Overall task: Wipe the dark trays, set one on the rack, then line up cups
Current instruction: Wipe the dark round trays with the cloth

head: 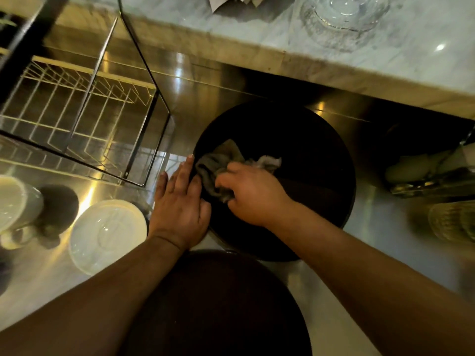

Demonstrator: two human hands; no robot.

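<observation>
A round dark tray [303, 140] lies on the steel counter in the middle of the head view. My right hand [253, 192] is closed on a crumpled grey cloth [218, 163] pressed on the tray's left part. My left hand [180, 201] lies flat with fingers spread on the tray's left rim. A second round dark tray [221, 304] sits nearer to me, partly under my forearms. At far left stands a white cup [15, 201]. The wire rack [77, 98] with a black frame stands at upper left.
A white saucer [108, 235] lies left of my left wrist. A glass bowl [344, 16] and papers rest on the marble ledge [257, 34] at the back. Ribbed glasses [452, 222] and a dim container stand at the right edge.
</observation>
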